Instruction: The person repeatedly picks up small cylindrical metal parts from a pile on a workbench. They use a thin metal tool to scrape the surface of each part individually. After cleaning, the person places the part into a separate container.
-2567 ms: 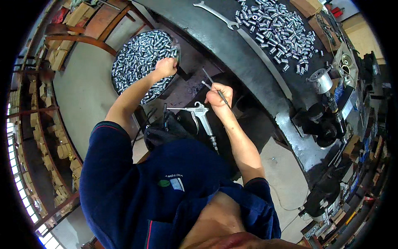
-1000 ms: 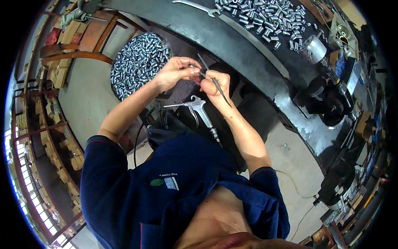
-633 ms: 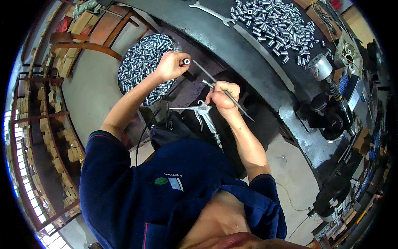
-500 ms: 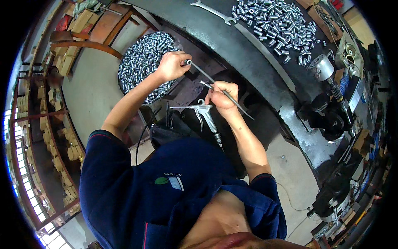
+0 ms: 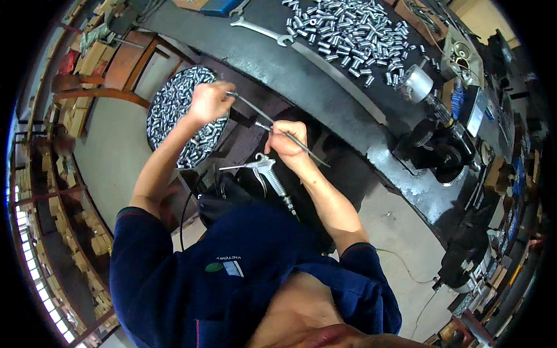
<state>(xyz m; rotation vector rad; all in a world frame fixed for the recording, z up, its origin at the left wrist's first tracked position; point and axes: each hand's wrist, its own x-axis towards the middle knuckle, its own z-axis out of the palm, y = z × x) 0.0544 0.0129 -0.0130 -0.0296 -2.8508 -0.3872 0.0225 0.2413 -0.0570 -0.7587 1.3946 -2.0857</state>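
Note:
My right hand (image 5: pixel 288 139) is closed around a thin grey rod (image 5: pixel 253 107) that tapers to a point past my wrist, like a round file. A short shiny metal sleeve (image 5: pixel 263 126) also sticks out from the fingers of that hand. At the rod's other end, my left hand (image 5: pixel 210 103) pinches a small metal sleeve (image 5: pixel 231 94), mostly covered by the fingers; whether the rod passes into it cannot be made out. Under my left hand stands a round container full of metal sleeves (image 5: pixel 174 110). An air blow gun (image 5: pixel 268 174) lies across my lap below my right hand.
Many loose sleeves (image 5: pixel 348 35) are heaped on the dark workbench (image 5: pixel 243 49), beside an open-end wrench (image 5: pixel 261 30). A black machine with a round metal head (image 5: pixel 415 84) stands at the bench's right. A wooden chair (image 5: pixel 125 66) and shelves with wooden blocks (image 5: pixel 75 214) are on the left.
The whole view has shifted, so bench and container appear further left and lower. My left hand has turned slightly, and less of its sleeve shows. Both hands keep their hold.

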